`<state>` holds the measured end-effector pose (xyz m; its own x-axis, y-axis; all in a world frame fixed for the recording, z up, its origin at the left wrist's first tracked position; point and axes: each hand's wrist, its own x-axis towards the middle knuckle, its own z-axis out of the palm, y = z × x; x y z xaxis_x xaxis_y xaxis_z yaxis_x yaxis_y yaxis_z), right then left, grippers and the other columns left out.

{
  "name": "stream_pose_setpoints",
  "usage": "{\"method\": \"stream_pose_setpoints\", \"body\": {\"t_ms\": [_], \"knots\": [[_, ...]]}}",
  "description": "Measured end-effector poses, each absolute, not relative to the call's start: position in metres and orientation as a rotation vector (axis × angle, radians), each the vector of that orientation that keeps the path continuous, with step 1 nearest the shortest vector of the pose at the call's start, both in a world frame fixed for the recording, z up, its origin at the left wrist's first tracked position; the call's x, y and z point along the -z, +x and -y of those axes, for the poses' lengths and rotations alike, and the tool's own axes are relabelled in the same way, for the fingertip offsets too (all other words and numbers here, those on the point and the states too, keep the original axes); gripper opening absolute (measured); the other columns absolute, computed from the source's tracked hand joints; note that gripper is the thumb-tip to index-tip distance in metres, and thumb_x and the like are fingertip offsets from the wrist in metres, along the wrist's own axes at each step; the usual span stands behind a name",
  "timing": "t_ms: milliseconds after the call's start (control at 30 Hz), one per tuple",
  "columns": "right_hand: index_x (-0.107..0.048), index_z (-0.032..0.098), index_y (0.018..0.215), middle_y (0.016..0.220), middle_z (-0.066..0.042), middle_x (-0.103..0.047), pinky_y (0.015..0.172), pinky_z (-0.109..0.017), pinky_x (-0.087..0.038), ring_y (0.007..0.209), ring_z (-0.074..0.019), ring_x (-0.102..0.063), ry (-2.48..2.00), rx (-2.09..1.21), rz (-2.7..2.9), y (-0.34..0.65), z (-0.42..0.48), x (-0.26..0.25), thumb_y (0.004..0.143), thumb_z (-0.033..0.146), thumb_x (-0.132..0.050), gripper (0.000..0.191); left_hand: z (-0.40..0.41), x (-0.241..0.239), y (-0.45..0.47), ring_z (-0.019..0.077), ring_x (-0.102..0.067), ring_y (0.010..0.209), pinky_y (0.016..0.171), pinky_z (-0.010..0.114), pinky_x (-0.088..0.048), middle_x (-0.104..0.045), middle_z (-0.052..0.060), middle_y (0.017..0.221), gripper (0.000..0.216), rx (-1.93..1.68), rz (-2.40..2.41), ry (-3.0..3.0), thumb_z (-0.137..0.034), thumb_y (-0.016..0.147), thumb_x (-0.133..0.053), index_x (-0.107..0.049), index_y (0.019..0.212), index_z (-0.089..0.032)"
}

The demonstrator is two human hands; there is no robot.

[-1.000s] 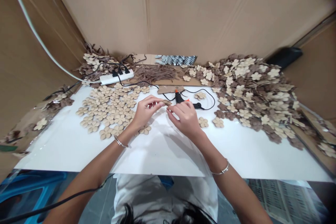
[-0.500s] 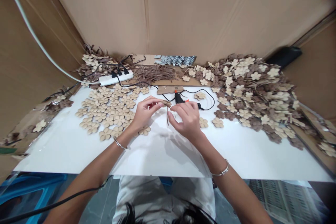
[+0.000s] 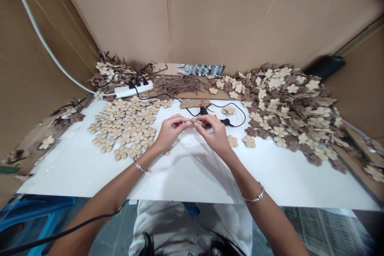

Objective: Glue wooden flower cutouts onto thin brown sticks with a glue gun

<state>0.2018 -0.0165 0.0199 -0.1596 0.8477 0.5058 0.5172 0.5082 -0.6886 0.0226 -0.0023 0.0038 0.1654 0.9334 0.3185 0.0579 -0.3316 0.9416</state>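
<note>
Both hands meet over the middle of the white table [image 3: 186, 176]. Between the thumbs and fingertips of my left hand [image 3: 172, 129] and my right hand [image 3: 215, 133] is a small brown felt flower [image 3: 193, 120], mostly covered by the fingers. Both hands are closed in a pinch on it. Just behind my right hand lies a black glue gun [image 3: 204, 109] with an orange tip, partly hidden by the fingers. Loose tan felt flowers [image 3: 127, 128] spread out to the left of my left hand, and a couple more tan flowers [image 3: 249, 141] lie right of my right hand.
A heap of tan and brown flowers [image 3: 282, 104] fills the right side. At the back are a bundle of brown strips [image 3: 178, 85], a white power strip [image 3: 134, 89] with black plugs, and a cardboard piece [image 3: 195, 103]. Cardboard walls [image 3: 210, 16] enclose the table.
My right hand has come in to pinch the flower together with my left hand. The brown strip that hung below the flower no longer shows.
</note>
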Motion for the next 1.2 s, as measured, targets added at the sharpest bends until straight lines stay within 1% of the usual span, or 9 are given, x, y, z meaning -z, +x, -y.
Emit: {"method": "stream_pose_setpoints", "body": {"t_ms": [133,267,400,500,600,1000,1200], "knots": [[-0.064,0.022,0.091,0.086,-0.004,-0.068,0.076,-0.033,-0.045,0.076,-0.0178,-0.059,-1.119,-0.439,1.857,0.2035,0.0159,-0.0192,0.09,0.034,-0.059,0.013,0.0017,-0.0034,0.0229,0.0138,-0.054,0.073,0.065,0.026,-0.04,-0.063,0.003,0.079,0.022,-1.273,-0.98,1.554,-0.039,0.079,-0.073,-0.075,0.081,-0.017],[-0.064,0.021,0.091,0.084,-0.004,-0.067,0.076,-0.034,-0.045,0.076,-0.0181,-0.058,-1.116,-0.421,1.868,0.2043,0.0157,-0.0168,0.091,0.034,-0.058,0.014,0.0008,-0.004,0.0237,0.0115,-0.051,0.065,0.06,0.025,-0.038,-0.061,0.001,0.074,0.026,-1.228,-0.989,1.448,-0.041,0.076,-0.075,-0.071,0.077,-0.016],[-0.065,0.022,0.091,0.084,-0.004,-0.066,0.071,-0.031,-0.047,0.075,-0.018,-0.057,-1.141,-0.584,1.849,0.2043,0.0152,-0.0147,0.09,0.04,-0.057,0.019,-0.0011,-0.005,0.0228,0.0113,-0.05,0.062,0.058,0.024,-0.037,-0.061,0.001,0.068,0.032,-1.21,-0.985,1.349,-0.044,0.07,-0.079,-0.068,0.073,-0.015],[-0.065,0.021,0.092,0.079,-0.003,-0.063,0.066,-0.029,-0.046,0.073,-0.0167,-0.055,-1.139,-0.726,1.838,0.2043,0.0151,-0.0156,0.09,0.042,-0.057,0.023,-0.0022,-0.0068,0.0213,0.0116,-0.053,0.063,0.06,0.024,-0.04,-0.063,0.001,0.068,0.034,-1.186,-0.939,1.316,-0.045,0.067,-0.08,-0.066,0.071,-0.014],[-0.065,0.021,0.092,0.077,-0.003,-0.061,0.063,-0.027,-0.045,0.072,-0.0159,-0.054,-1.129,-0.793,1.824,0.204,0.0159,-0.0172,0.089,0.043,-0.057,0.024,-0.0019,-0.0091,0.0205,0.0117,-0.055,0.064,0.062,0.024,-0.041,-0.064,0.002,0.068,0.035,-1.159,-0.903,1.295,-0.044,0.066,-0.081,-0.066,0.069,-0.013],[-0.065,0.019,0.091,0.083,-0.003,-0.064,0.067,-0.028,-0.046,0.076,-0.0168,-0.056,-1.116,-0.813,1.778,0.202,0.0164,-0.0136,0.089,0.043,-0.056,0.025,-0.0013,-0.0059,0.0208,0.0132,-0.059,0.068,0.066,0.025,-0.045,-0.067,0.003,0.071,0.033,-1.127,-0.866,1.281,-0.043,0.069,-0.08,-0.067,0.072,-0.013],[-0.064,0.019,0.087,0.081,-0.003,-0.062,0.063,-0.027,-0.045,0.074,-0.0163,-0.056,-1.12,-0.854,1.738,0.201,0.0172,-0.0138,0.088,0.041,-0.057,0.023,-0.0008,-0.0047,0.0215,0.0125,-0.058,0.066,0.064,0.024,-0.043,-0.066,0.003,0.071,0.032,-1.113,-0.882,1.262,-0.042,0.07,-0.079,-0.067,0.072,-0.013]]}}
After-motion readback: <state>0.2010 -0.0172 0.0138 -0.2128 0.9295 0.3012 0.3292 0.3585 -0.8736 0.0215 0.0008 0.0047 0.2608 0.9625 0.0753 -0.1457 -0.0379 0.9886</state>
